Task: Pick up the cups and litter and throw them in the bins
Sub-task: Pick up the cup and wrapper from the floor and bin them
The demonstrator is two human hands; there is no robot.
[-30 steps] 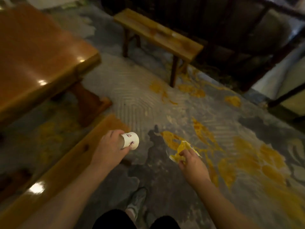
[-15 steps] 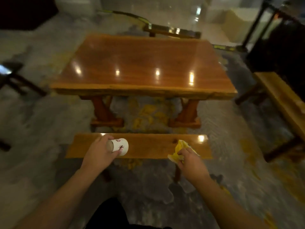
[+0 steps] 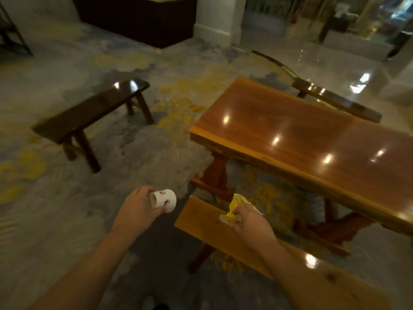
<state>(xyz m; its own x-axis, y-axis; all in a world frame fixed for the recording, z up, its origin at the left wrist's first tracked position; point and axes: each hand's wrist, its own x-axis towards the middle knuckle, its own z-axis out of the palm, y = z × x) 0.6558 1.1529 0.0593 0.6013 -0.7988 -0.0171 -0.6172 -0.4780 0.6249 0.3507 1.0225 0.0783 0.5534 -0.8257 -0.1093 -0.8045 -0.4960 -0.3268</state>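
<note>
A white paper cup (image 3: 165,200) with a small red print lies sideways in my left hand (image 3: 138,208), which grips it by the rim end, its base pointing right. My right hand (image 3: 250,221) is closed on a crumpled yellow wrapper (image 3: 234,209) that sticks out above the fingers. Both hands are held out at waist height, the left over the carpet, the right over the near bench. No bin is in view.
A light wooden bench (image 3: 212,229) runs from centre to lower right, beside a glossy wooden table (image 3: 301,139). A dark bench (image 3: 89,113) stands on the patterned carpet to the left. A dark counter (image 3: 138,19) and a white pillar (image 3: 219,16) stand at the back.
The view has swung left: the table has slid from centre to the right and a dark bench and back counter have come into sight. Both hands still hold the cup and the wrapper.
</note>
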